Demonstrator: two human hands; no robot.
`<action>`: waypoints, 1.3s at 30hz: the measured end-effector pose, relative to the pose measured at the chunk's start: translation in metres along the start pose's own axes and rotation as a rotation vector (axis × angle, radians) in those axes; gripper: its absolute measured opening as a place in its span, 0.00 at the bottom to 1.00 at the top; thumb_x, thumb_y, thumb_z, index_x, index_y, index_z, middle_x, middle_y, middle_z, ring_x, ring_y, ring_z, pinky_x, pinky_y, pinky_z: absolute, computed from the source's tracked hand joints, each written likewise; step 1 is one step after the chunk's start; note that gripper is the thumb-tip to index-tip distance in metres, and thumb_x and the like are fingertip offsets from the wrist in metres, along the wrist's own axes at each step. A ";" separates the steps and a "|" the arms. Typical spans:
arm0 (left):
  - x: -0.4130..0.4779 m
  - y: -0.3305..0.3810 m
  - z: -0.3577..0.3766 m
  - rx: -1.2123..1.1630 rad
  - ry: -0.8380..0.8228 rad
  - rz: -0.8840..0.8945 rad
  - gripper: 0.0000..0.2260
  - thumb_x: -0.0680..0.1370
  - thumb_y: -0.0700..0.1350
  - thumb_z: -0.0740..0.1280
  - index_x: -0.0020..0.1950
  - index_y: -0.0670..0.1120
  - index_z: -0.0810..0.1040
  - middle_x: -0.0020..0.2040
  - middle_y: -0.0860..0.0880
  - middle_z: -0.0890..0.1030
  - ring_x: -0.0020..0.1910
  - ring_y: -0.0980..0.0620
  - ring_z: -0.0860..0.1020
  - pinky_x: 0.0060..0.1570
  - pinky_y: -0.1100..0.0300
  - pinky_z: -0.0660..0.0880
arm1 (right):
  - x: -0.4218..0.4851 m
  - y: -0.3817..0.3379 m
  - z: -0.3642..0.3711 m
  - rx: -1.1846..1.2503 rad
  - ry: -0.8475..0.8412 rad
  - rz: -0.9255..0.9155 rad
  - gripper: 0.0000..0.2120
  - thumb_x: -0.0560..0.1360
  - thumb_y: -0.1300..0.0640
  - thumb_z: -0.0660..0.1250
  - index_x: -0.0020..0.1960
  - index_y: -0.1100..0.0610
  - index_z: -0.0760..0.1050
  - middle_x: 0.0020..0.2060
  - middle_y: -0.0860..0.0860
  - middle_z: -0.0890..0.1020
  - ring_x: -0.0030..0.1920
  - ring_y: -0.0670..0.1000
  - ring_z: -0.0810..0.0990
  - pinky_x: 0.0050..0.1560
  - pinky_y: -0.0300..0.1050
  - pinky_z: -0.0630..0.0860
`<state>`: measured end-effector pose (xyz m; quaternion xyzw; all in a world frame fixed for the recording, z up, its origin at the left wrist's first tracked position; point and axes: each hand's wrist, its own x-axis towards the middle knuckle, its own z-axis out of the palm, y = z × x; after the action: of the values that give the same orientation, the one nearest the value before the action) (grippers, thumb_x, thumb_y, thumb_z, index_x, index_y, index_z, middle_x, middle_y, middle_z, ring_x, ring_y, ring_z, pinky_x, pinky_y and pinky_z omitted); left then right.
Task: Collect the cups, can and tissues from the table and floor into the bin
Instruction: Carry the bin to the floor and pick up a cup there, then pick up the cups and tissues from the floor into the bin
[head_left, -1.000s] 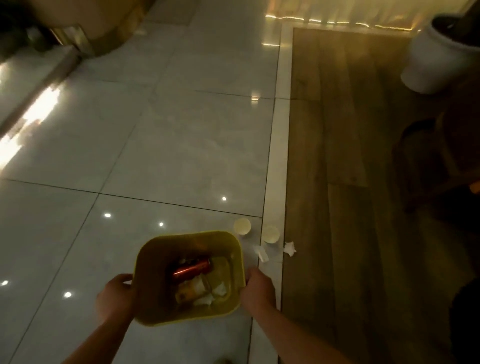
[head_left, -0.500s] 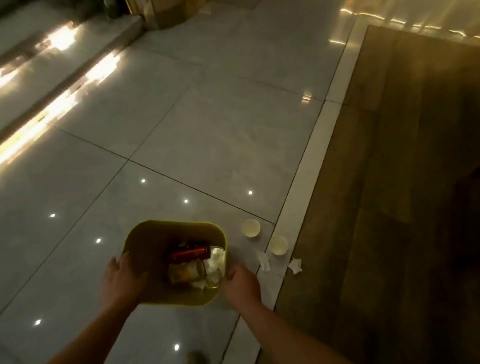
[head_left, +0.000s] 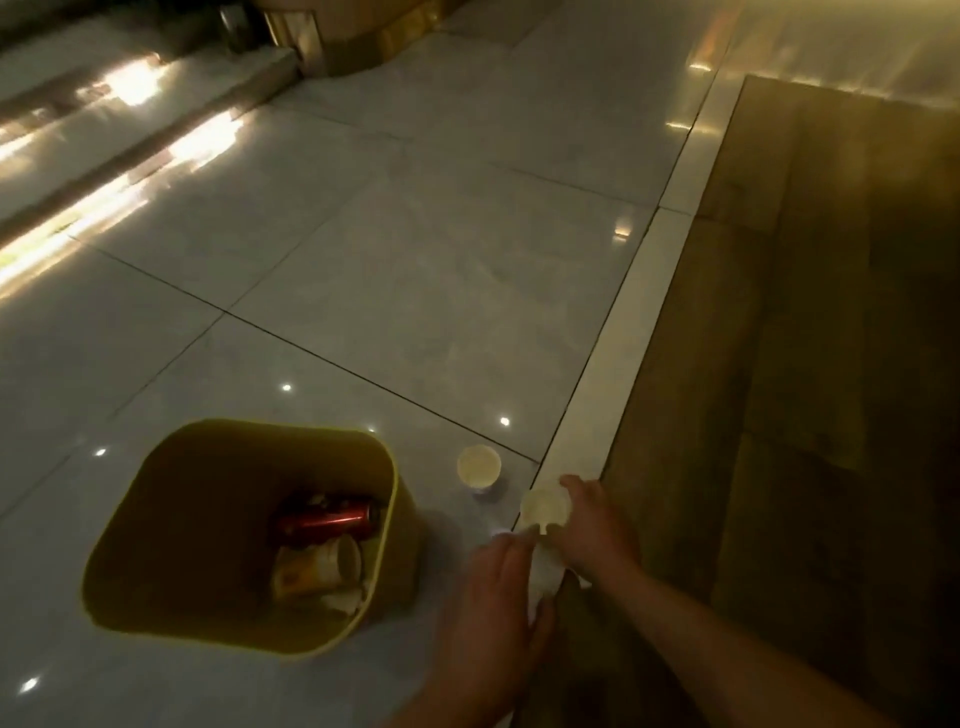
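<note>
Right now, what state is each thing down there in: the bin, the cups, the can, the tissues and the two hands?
Yellow bin: upright on the tiles, open, partly filled.
Red can: lying on its side inside the bin.
Printed cup: on its side in the bin.
Far cup: standing upright on the tile, untouched.
Near cup: upright, right hand closing around it.
Tissue: crumpled on the floor under the left hand.

No text, brand, number or sign can be read anywhere. The red can (head_left: 326, 521) lying in the yellow bin (head_left: 156, 613) shows only plain colour and glare. The paper cup (head_left: 317, 567) beside it in the bin carries an orange printed mark, too blurred to make out as words or as a logo.
</note>
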<state>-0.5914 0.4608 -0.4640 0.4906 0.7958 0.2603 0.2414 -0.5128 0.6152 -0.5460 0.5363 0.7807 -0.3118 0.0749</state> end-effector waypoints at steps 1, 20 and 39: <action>0.012 -0.014 0.024 -0.085 0.005 -0.097 0.28 0.75 0.53 0.65 0.73 0.55 0.62 0.67 0.56 0.70 0.65 0.57 0.69 0.64 0.61 0.69 | 0.014 0.009 0.008 -0.039 -0.012 -0.045 0.38 0.71 0.44 0.70 0.76 0.45 0.57 0.73 0.53 0.64 0.69 0.57 0.68 0.62 0.53 0.74; 0.169 -0.147 0.125 -0.354 0.288 -0.410 0.35 0.66 0.42 0.76 0.70 0.46 0.65 0.62 0.44 0.77 0.60 0.44 0.76 0.50 0.60 0.67 | 0.089 0.054 0.084 -0.270 -0.053 -0.441 0.43 0.71 0.46 0.72 0.78 0.49 0.52 0.72 0.52 0.63 0.68 0.56 0.69 0.62 0.52 0.74; 0.121 -0.132 0.109 -0.155 0.089 -0.041 0.28 0.59 0.47 0.76 0.57 0.53 0.73 0.51 0.53 0.74 0.48 0.59 0.73 0.39 0.69 0.68 | 0.056 0.026 0.009 0.446 0.156 -0.420 0.35 0.64 0.48 0.79 0.67 0.47 0.66 0.58 0.46 0.74 0.58 0.51 0.76 0.55 0.55 0.80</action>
<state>-0.6563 0.5390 -0.6472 0.4421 0.7931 0.3374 0.2483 -0.5146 0.6603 -0.5893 0.3891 0.7900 -0.4419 -0.1708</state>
